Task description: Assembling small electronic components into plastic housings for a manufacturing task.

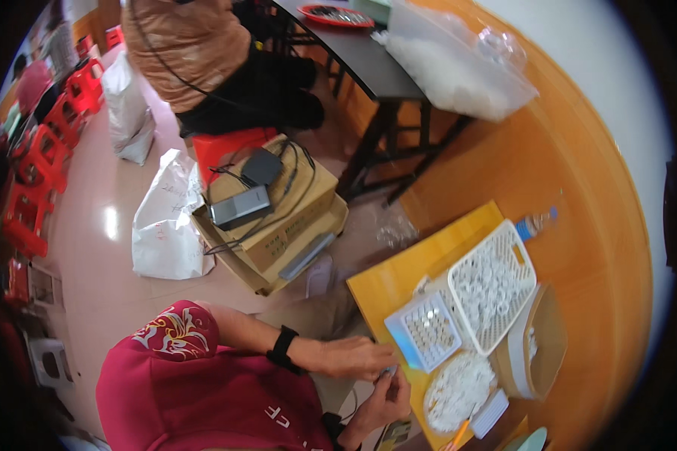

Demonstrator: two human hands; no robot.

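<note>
Both my hands meet at the near left edge of the yellow table (pixel 384 278). My left hand (pixel 353 357), with a black band on its wrist, is closed, its fingertips pinching a small bluish-grey piece (pixel 388 370). Just below it, my right hand (pixel 381 402) is also closed, thumb and fingers pressed together at the same piece. The piece is too small to name and partly covered by the fingers. Nearest to the hands are a small white basket (pixel 410 353) holding small round pale pieces and a heap of small white parts (pixel 459 387).
A larger white perforated basket (pixel 523 297) of white parts stands behind, beside an open cardboard box (pixel 538 301). An orange-handled tool (pixel 459 434) lies by the heap. Cartons (pixel 308 203) carry black devices and cables. Another person (pixel 188 56) sits beyond, near a dark table (pixel 376 71).
</note>
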